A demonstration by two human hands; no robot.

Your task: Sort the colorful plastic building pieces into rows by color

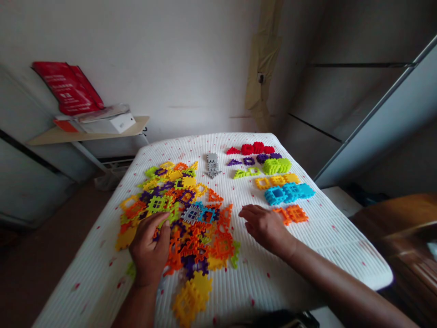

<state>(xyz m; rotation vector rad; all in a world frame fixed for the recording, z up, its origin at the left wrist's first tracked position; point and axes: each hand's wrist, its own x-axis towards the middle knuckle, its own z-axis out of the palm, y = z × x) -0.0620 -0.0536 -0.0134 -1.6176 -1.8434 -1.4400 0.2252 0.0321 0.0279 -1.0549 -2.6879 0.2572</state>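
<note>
My left hand (152, 248) is over the near left side of a mixed heap of notched plastic building tiles (177, 246). Its thumb and index finger curl close together beside a lime green window tile (160, 204); whether they grip anything is hidden. Just right of the heap, my right hand (266, 228) hangs over the sheet, fingers loosely bent with nothing visible in them. Beside its knuckles lie orange tiles (297, 213). A light grey window tile (191, 213) and a blue window tile (207, 214) rest on the heap between the hands.
Sorted by colour at the right stand blue tiles (290, 193), yellow tiles (277, 180), lime tiles (276, 166), purple tiles (268, 158) and red tiles (257, 148). Grey tiles (212, 164) lie at the back middle. A shelf (139, 125) holds a white box (114, 124).
</note>
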